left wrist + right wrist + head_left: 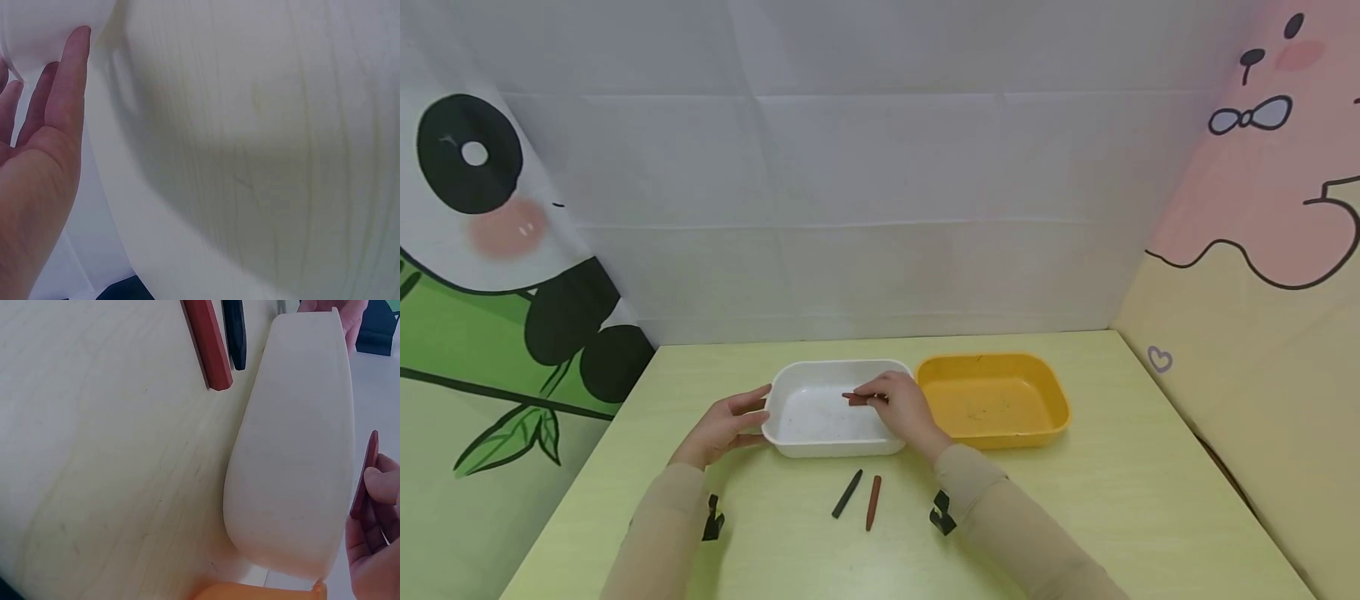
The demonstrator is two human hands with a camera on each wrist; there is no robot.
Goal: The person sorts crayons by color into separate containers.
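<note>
My right hand is above the white tray, pinching a reddish-brown crayon between thumb and fingers. In the head view two reddish tips show at those fingers; whether they are separate crayons is hard to tell. My left hand touches the tray's left end with fairly straight fingers; its fingertips lie against the white wall. Before the tray, a black crayon and another reddish-brown crayon lie side by side on the table.
A yellow tray stands against the white tray's right side. The pale yellow table meets a white cloth backdrop. Printed cartoon panels flank it left and right. Black pieces are at both sleeves.
</note>
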